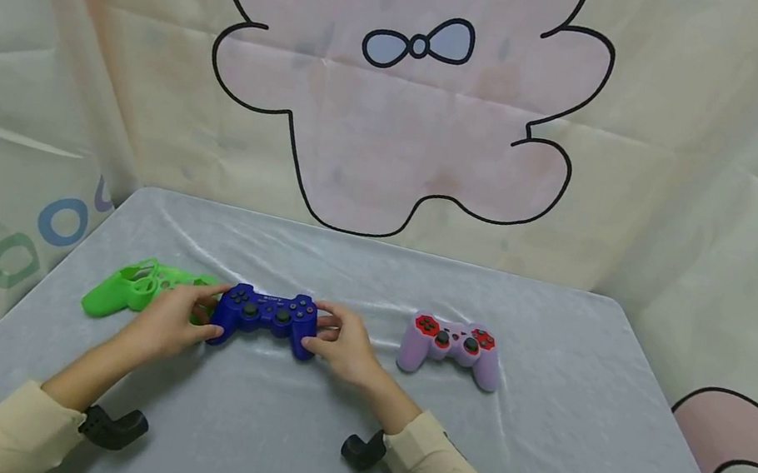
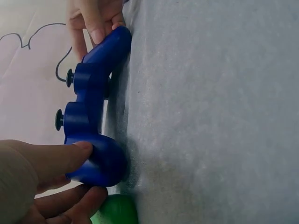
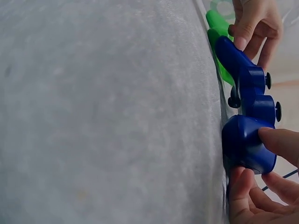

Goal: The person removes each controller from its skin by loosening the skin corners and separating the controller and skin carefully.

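As forearms angle inward, left grip, right grip, pinching blue controller at opposite ends

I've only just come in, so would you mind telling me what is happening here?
A person's left hand and right hand hold a blue controller by its two grips. A green controller-shaped item lies partly behind the left hand, and a purple controller rests untouched on the gray cloth to the right.
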A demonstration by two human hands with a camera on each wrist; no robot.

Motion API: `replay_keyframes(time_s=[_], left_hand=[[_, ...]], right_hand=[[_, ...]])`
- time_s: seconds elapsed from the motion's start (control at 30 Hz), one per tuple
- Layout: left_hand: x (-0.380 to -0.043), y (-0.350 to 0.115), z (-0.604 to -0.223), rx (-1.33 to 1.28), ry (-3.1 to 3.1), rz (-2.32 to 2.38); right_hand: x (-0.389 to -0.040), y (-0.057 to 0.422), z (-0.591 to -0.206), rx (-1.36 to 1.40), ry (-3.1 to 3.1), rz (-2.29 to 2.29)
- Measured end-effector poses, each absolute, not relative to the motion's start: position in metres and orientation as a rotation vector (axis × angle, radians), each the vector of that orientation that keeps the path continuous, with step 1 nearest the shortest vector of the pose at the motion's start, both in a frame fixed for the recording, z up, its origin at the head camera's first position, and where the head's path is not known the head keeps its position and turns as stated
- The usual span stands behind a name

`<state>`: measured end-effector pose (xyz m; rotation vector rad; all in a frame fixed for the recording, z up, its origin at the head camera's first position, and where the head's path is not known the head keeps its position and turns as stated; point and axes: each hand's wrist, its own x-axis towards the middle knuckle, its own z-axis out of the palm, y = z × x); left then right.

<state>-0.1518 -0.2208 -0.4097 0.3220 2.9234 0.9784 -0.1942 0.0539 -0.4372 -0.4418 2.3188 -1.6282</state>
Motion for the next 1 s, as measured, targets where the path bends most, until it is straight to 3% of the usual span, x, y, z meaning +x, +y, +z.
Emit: replay_keyframes(time_s=[0.57, 1.0], left_hand=[[-0.153, -0.215, -0.404, 0.305, 2.991, 0.757], [-0.151, -0.206, -0.384, 0.387, 3.06, 0.842]], right_hand=[[-0.192, 0.057, -0.436, -0.456, 2.343, -1.576], [-0.18, 0.093, -0.412, -0.567, 2.358, -1.574]])
